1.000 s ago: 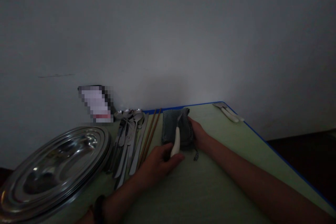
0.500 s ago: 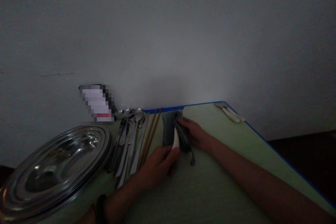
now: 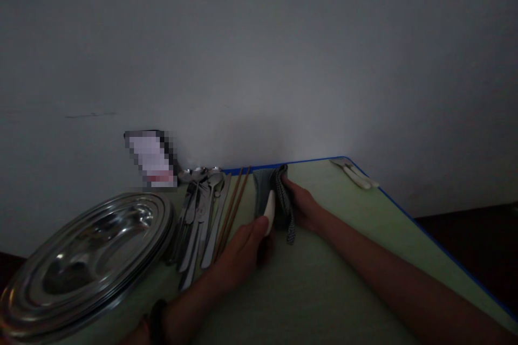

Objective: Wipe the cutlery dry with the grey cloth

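Left hand [image 3: 247, 245]: grasps the white handle [image 3: 269, 211]
Far end: past the thumb, between flaps of grey cloth [image 3: 263, 186]
Right hand [image 3: 302, 204]: grips the right flap

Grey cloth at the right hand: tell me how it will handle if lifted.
The grey cloth looks floppy, since it folds over beside the right hand. It is probably light, as its layers look thin. Its loose patterned end would likely dangle.

"Where's the white-handled utensil [image 3: 270, 213]?"
"In the left hand [image 3: 243, 250], slanting away, its far end hidden at the cloth [image 3: 263, 187]."
"And that cloth?"
"Greyish, folded, pattern-edged, held by the right hand [image 3: 302, 206]."
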`<state>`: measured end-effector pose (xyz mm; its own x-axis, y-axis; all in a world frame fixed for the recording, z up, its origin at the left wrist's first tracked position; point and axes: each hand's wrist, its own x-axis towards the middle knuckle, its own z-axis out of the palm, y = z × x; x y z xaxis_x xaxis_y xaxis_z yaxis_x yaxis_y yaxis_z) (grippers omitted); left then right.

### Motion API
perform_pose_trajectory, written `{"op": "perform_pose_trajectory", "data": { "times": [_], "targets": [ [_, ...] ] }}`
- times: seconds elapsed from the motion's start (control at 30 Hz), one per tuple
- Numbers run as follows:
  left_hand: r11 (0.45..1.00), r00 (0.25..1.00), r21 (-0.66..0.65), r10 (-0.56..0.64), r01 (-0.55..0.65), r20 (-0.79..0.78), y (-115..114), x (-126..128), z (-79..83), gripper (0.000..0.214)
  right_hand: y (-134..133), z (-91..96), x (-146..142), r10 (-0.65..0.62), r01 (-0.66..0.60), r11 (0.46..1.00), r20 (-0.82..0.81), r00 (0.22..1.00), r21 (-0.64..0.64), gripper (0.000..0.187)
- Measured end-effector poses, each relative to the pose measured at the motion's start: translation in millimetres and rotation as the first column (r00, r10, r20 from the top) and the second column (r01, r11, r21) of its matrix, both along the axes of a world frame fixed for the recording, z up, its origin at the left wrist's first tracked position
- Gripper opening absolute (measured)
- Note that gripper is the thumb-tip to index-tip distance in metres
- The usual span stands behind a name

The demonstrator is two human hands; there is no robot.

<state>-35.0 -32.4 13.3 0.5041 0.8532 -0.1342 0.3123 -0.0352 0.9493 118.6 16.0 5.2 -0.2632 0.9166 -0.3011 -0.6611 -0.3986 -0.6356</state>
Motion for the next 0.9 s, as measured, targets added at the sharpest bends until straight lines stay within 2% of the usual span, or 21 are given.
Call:
{"op": "perform_pose_trajectory", "data": {
  "times": [0.07, 0.17, 0.3, 0.37, 0.47, 0.57, 0.77, 0.9],
  "targets": [
    [0.998, 0.998, -0.006, 0.064, -0.064, 0.03, 0.5, 0.1, -2.5, 0.052, 0.8, -0.1, 0.1, 0.024, -0.024, 1.0, -0.024, 0.999, 0.005, 0.037],
    [0.996, 0.996, 0.038, 0.086, -0.087, 0.008, 2.1, 0.2, -2.9, 0.048, 2.2, -0.9, 0.9, 0.029, -0.026, 0.995, -0.036, 0.999, 0.098, 0.041],
    [0.998, 0.999, 0.06, 0.008, -0.005, -0.049, 3.7, 0.7, 1.4, 0.047, 4.1, -2.7, 4.1, -0.033, 0.032, 0.992, 0.001, 0.999, 0.122, 0.039],
    [0.999, 0.997, 0.021, -0.031, 0.032, -0.076, 3.7, 1.0, 2.6, 0.049, 4.4, -3.7, 5.4, -0.081, 0.078, 0.993, 0.023, 0.996, 0.091, 0.038],
    [0.998, 0.994, -0.03, -0.053, 0.051, -0.09, 2.9, 1.8, 2.8, 0.053, 2.9, -4.7, 5.0, -0.068, 0.063, 0.995, 0.068, 0.995, 0.08, 0.032],
    [0.997, 0.993, -0.002, -0.077, 0.078, -0.094, 2.3, 2.1, 3.1, 0.05, 0.3, -5.0, 2.9, -0.064, 0.043, 0.984, 0.122, 0.99, 0.171, 0.025],
    [0.982, 0.97, 0.085, -0.15, 0.168, -0.194, 4.1, -0.2, 3.1, 0.044, -1.5, -7.5, 1.0, -0.096, 0.046, 0.948, 0.147, 0.984, 0.313, 0.03],
    [0.962, 0.935, 0.138, -0.185, 0.235, -0.303, 3.4, 0.0, 2.9, 0.04, -1.3, -8.8, -2.3, -0.231, 0.138, 0.935, 0.263, 0.937, 0.327, 0.031]
  ]
}}
